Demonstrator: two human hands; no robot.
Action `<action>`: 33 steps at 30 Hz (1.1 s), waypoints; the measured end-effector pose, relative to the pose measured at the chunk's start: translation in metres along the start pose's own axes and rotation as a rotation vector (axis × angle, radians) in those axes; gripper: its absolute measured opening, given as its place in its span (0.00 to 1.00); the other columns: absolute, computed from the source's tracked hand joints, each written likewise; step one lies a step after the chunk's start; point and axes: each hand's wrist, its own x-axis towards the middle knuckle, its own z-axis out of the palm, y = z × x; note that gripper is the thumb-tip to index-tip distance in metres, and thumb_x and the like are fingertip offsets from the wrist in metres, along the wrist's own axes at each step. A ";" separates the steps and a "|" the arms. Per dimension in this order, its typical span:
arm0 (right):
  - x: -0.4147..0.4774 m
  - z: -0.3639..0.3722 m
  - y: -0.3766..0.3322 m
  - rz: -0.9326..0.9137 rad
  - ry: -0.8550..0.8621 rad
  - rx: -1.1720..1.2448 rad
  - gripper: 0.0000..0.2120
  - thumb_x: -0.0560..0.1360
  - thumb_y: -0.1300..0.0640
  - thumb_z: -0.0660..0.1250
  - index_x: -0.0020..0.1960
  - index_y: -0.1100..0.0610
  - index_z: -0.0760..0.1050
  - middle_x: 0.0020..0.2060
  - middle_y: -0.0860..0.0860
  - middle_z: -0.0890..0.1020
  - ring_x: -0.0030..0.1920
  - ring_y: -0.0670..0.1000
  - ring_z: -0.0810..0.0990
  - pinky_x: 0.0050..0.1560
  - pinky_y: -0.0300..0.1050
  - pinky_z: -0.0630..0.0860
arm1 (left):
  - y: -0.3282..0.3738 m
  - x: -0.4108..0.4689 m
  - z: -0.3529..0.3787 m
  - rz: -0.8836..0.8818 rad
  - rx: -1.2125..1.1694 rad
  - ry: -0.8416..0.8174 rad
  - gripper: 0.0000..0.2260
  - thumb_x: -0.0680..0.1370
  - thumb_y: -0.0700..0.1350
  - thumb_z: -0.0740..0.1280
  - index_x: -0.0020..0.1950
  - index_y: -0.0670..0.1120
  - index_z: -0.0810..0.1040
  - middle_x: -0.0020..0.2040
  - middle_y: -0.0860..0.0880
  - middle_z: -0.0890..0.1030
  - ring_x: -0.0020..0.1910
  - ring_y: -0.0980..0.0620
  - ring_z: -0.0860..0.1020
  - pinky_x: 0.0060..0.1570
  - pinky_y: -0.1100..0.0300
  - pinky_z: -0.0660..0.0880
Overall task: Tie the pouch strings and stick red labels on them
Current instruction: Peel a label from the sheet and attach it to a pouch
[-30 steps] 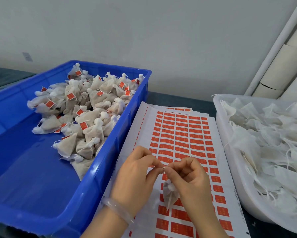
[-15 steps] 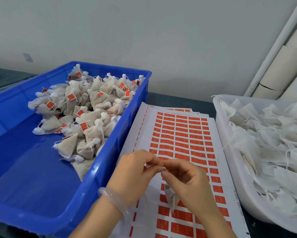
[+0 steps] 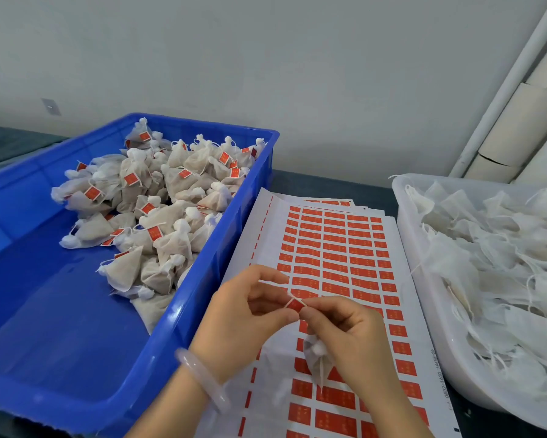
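My left hand (image 3: 243, 320) and my right hand (image 3: 348, 333) meet above the sheet of red labels (image 3: 329, 248). Between their fingertips they pinch a small red label (image 3: 295, 304) folded over the white strings of one pouch. That pouch (image 3: 318, 358) hangs below my right hand, partly hidden by it. A loose string end (image 3: 272, 283) runs over my left fingers.
A blue crate (image 3: 44, 343) at the left holds several tied, labelled pouches (image 3: 158, 210). A white tub (image 3: 430, 327) at the right is filled with unlabelled pouches (image 3: 493, 263). More label sheets lie under the top one. A wall and white pipe stand behind.
The red label now shows between my fingertips on the strings. Both hands have stayed nearly in place over the sheet, the pouch still hanging under the right one.
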 end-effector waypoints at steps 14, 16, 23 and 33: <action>-0.003 0.008 0.003 -0.062 -0.003 -0.055 0.09 0.73 0.58 0.68 0.37 0.46 0.76 0.34 0.39 0.81 0.39 0.42 0.79 0.36 0.29 0.75 | -0.001 0.001 0.008 -0.039 -0.107 0.061 0.18 0.68 0.38 0.74 0.52 0.52 0.75 0.38 0.53 0.84 0.35 0.55 0.83 0.35 0.68 0.78; -0.002 0.009 0.002 -0.078 0.000 -0.064 0.08 0.73 0.57 0.69 0.38 0.46 0.77 0.34 0.39 0.81 0.39 0.41 0.79 0.37 0.28 0.75 | -0.001 0.002 0.008 -0.032 -0.142 0.064 0.19 0.67 0.39 0.75 0.53 0.53 0.75 0.41 0.53 0.84 0.36 0.54 0.83 0.35 0.67 0.78; -0.002 0.008 0.001 -0.113 -0.002 -0.081 0.06 0.72 0.55 0.68 0.39 0.44 0.76 0.36 0.36 0.81 0.41 0.40 0.80 0.39 0.28 0.75 | 0.000 0.002 0.012 0.081 -0.151 0.102 0.15 0.70 0.35 0.72 0.51 0.50 0.77 0.35 0.51 0.84 0.35 0.56 0.83 0.36 0.72 0.75; 0.001 0.003 -0.021 -0.112 0.148 0.051 0.07 0.66 0.45 0.64 0.40 0.46 0.77 0.34 0.40 0.81 0.37 0.42 0.81 0.35 0.29 0.76 | 0.002 -0.006 0.009 0.020 0.133 -0.200 0.18 0.66 0.50 0.76 0.52 0.60 0.76 0.47 0.62 0.80 0.48 0.65 0.78 0.49 0.68 0.77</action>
